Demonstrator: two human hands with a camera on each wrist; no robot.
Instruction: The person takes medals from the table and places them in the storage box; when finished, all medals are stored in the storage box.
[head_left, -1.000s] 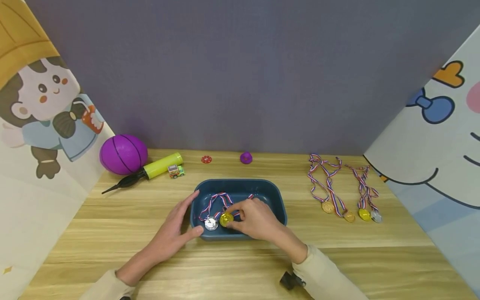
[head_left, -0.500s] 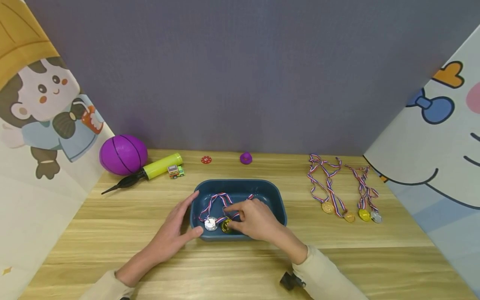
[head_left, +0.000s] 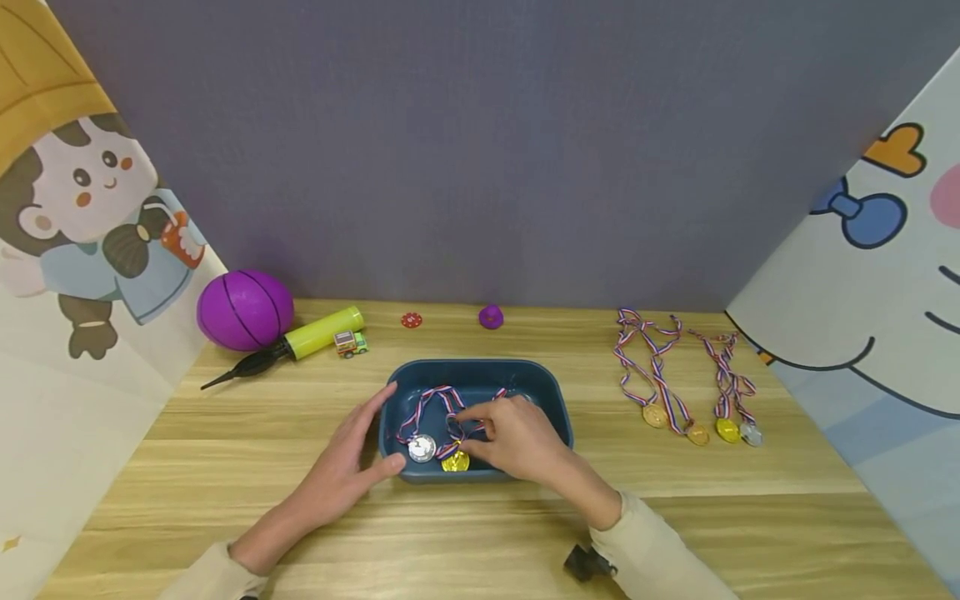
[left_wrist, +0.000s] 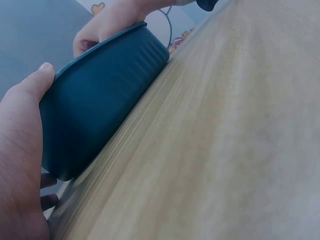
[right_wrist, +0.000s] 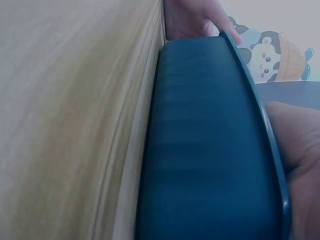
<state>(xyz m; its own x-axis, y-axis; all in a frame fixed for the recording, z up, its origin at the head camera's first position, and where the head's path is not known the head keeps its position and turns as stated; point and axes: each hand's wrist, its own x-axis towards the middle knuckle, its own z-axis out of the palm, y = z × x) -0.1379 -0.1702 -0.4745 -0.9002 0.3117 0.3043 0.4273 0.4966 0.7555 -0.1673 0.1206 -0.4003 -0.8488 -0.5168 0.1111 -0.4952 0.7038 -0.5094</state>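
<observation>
A person's 2 hands work at a dark blue plastic bin point(head_left: 551, 400) sitting near the middle of a light wooden table point(head_left: 225, 467). The left hand point(head_left: 347, 467) lies against the bin's left end, fingers straight and relaxed along the wall and the thumb resting on the near corner of the rim; the left wrist view shows that thumb on the rim with the palm flat to the ribbed side. The right hand point(head_left: 513, 437) reaches into the bin from the near side, its fingers curled and pinching the striped ribbon point(head_left: 450, 427) of a gold medal point(head_left: 454, 461), which lies on the bin floor against the near wall. Just to its left in the bin is a silver medal point(head_left: 422, 447), its red, white and blue ribbon point(head_left: 427, 400) looped toward the back wall. The right wrist view shows only the bin's outer wall and the heel of the hand over the rim.

To the right of the bin, well apart from it, 4 more medals point(head_left: 697, 429) lie in a row on the table with ribbons stretched toward the back. At the back left sit a purple ball point(head_left: 244, 308), a yellow hand pump point(head_left: 300, 340) and a small toy truck point(head_left: 351, 342); a red disc point(head_left: 411, 319) and a small purple piece point(head_left: 491, 316) lie near the grey back wall point(head_left: 480, 150). Cartoon-printed panels stand at both sides.
</observation>
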